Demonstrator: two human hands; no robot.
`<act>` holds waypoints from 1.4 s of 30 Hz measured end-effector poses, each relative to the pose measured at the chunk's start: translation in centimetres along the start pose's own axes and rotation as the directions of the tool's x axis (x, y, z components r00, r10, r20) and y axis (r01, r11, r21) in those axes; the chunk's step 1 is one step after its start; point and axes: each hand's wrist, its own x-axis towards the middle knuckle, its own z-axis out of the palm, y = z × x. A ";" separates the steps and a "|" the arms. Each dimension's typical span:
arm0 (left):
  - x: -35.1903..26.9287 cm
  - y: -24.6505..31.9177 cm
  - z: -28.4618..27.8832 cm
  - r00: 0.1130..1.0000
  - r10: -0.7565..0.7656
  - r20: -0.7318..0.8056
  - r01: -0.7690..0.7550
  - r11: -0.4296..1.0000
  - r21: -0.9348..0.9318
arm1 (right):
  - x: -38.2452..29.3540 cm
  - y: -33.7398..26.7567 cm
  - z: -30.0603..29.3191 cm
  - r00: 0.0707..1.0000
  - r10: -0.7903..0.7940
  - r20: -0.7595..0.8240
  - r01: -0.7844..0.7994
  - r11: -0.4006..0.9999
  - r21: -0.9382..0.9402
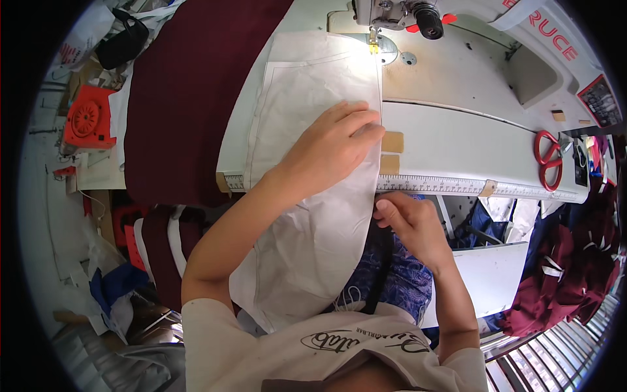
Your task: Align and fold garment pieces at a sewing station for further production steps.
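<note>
White fabric point(313, 245) runs from the presser foot point(374, 41) of a sewing machine point(392, 12) down over the table's front edge into the person's lap. My left hand point(338, 142) lies on the fabric, fingers apart, with the fingertips at its right edge. Beside that edge, just below the table edge, my right hand point(406, 215) is curled with thumb and fingers close together; whether it pinches the fabric edge I cannot tell. A measuring tape point(431, 185) is fixed along the front of the table, partly under the fabric.
Dark maroon fabric point(181, 98) drapes over the table's left side. Red-handled scissors point(548, 160) lie near its right end. Tan patches point(392, 142) are stuck beside the white fabric. An orange-red device point(89, 117) stands at the far left. Maroon pieces point(548, 284) are heaped at the right.
</note>
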 end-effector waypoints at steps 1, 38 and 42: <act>-0.4 0.1 -0.2 0.999 -0.039 0.016 0.040 0.998 -0.042 | -0.2 -1.0 -0.6 0.998 0.025 -0.053 -0.022 0.998 0.055; -1.6 -0.3 0.3 0.994 0.027 0.109 -0.010 0.988 -0.152 | 5.9 -2.8 -3.3 0.872 -0.396 -0.290 0.261 0.874 -0.409; -1.5 -0.3 0.3 0.995 0.004 0.099 0.018 0.975 -0.220 | 5.7 -2.3 -3.5 0.871 -0.412 -0.266 0.314 0.885 -0.343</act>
